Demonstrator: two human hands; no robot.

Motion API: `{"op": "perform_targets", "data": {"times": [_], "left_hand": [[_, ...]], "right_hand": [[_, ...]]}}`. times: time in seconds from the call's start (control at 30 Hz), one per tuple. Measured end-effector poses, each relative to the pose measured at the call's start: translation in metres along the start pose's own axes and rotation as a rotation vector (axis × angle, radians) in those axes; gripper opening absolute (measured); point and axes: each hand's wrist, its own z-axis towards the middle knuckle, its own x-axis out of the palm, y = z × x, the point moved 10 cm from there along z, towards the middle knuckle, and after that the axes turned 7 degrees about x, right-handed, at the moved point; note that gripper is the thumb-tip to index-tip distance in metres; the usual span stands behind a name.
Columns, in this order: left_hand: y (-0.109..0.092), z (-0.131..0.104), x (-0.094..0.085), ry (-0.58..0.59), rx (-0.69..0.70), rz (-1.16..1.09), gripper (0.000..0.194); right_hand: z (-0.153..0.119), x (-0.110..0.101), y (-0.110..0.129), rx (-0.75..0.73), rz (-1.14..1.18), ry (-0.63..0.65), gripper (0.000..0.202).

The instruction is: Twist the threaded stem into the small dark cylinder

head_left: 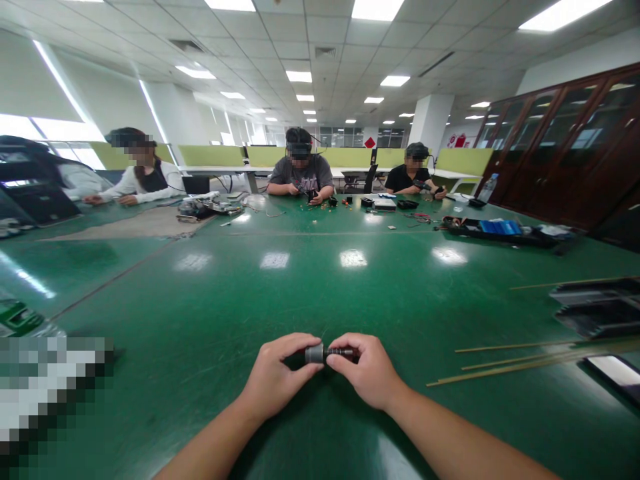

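Note:
Low in the centre, above the green table [280, 300], my left hand [277, 373] grips a short grey cylinder [315, 354] between thumb and fingers. Just to its right, my right hand [367, 370] pinches a thin dark ridged shaft [341, 352]. The shaft lies in line with the cylinder, its left end close to or at the cylinder's right face; whether they are joined I cannot tell. The shaft's far right end is partly hidden by my right fingers.
Thin brass-coloured rods [520, 365], dark metal profiles [595, 317] and a phone-like device [615, 373] lie right. A green-labelled bottle [23, 323] is left. Three people sit across; a long black tray [465, 230] lies at the far right.

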Motion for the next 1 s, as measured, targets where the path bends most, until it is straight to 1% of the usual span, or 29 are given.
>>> {"op": "perform_targets", "data": {"times": [0.4,0.6,1.0], "left_hand": [[-0.0018,0.0005,-0.0004,-0.001,0.009,0.011,0.033],[-0.0027,0.0005,-0.0011,0.000,0.018,0.028,0.032],[-0.0051,-0.0001,-0.0037,-0.017,0.033,0.023,0.032]], "right_hand": [[0.0002,0.0000,-0.0012,0.002,0.020,0.000,0.010],[-0.0009,0.0010,-0.0008,0.000,-0.009,0.000,0.009],[0.0002,-0.0013,0.0015,-0.007,-0.023,-0.034,0.011]]}}
